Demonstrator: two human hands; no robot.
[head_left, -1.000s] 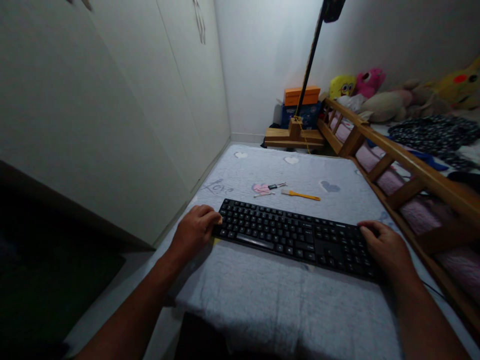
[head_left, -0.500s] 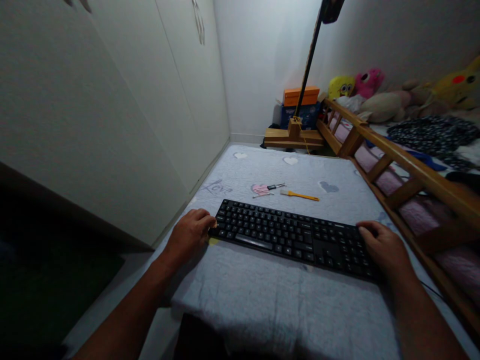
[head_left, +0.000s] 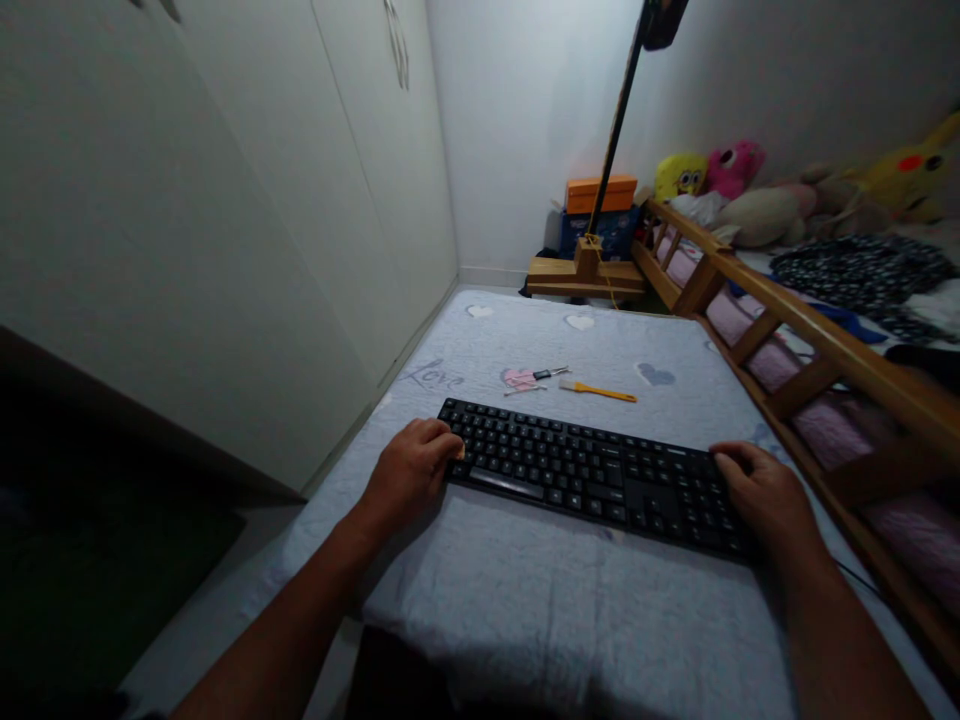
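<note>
Patterned cloth [head_left: 570, 590] bears a black keyboard [head_left: 585, 465] I watch from afar; my right hand [head_left: 772, 495] grips its right end, my left hand [head_left: 414, 465] curls over its left end, holding what I cannot tell.

I'm watching the left hand [head_left: 411, 468] touching one end of a black keyboard [head_left: 570, 465] while the right hand [head_left: 772, 500] is holding the other; a yellow-handled brush [head_left: 604, 392] is lying beyond on patterned cloth [head_left: 540, 570].
</note>
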